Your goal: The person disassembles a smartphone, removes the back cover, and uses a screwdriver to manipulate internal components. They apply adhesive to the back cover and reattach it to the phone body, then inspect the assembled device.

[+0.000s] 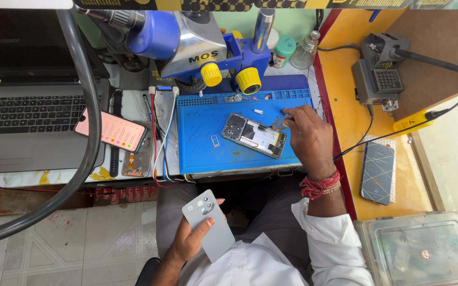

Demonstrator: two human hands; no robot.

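Nearest the person, the left hand (189,241) grips a grey back cover (209,225) over the lap, well apart from the counter (345,106). Farther out, the right hand (308,135) pinches a small clear tool (281,123) touching the upper right end of the opened phone (254,135), whose long axis slants across the blue mat (202,143).
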